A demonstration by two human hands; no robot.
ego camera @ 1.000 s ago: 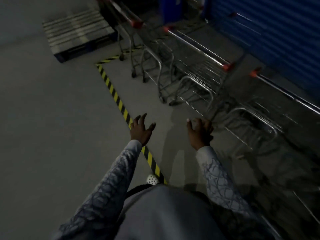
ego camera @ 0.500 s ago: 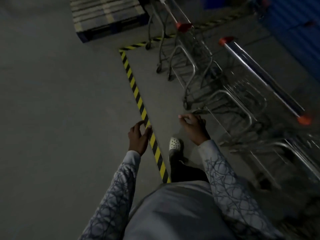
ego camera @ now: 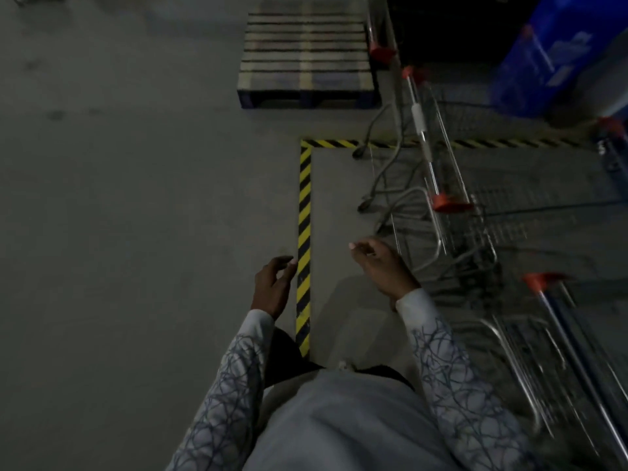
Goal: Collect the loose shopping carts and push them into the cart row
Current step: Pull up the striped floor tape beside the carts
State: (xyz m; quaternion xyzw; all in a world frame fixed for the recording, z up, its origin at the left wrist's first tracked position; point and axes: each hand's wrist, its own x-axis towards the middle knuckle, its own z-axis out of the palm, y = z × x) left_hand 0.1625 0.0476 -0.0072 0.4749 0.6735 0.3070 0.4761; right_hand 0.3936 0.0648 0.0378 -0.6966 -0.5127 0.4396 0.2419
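A row of metal shopping carts (ego camera: pixel 452 212) with red handle caps stands along the right side, inside the yellow-black floor tape (ego camera: pixel 303 232). The nearest cart (ego camera: pixel 557 338) is at the lower right, blurred. My left hand (ego camera: pixel 273 288) hangs over the tape line with fingers loosely curled and holds nothing. My right hand (ego camera: pixel 382 266) hovers a little left of the carts, fingers relaxed, touching no cart. Both sleeves are patterned white.
A wooden pallet (ego camera: pixel 306 59) lies on the floor at the top centre, just beyond the tape corner. A blue container (ego camera: pixel 550 59) stands at the top right behind the carts. Grey concrete floor (ego camera: pixel 136 215) spreads to the left.
The view has swung left, so the carts now lie further right and the pallet is centred. Both hands stay free and have curled slightly from spread fingers.
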